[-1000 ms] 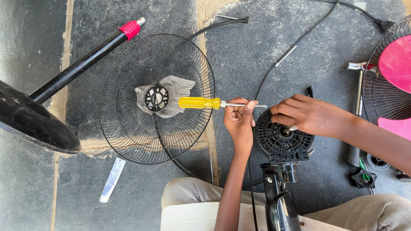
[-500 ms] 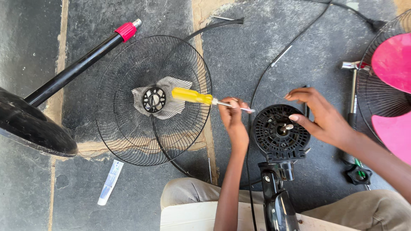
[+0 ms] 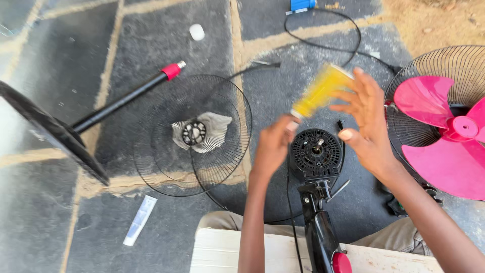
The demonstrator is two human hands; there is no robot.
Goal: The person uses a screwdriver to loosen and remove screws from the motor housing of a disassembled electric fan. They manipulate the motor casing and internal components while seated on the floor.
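Pointing up-right: screwdriver (image 3: 320,91), handle high

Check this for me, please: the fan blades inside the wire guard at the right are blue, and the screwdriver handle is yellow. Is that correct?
Not quite. In the head view the fan blades inside the wire guard at the right are pink, not blue. The screwdriver handle is indeed yellow.

Stone floor (image 3: 151,40) — wire guard (image 3: 194,135); white tube (image 3: 140,220); black cable (image 3: 328,30); pink-bladed fan (image 3: 444,126).
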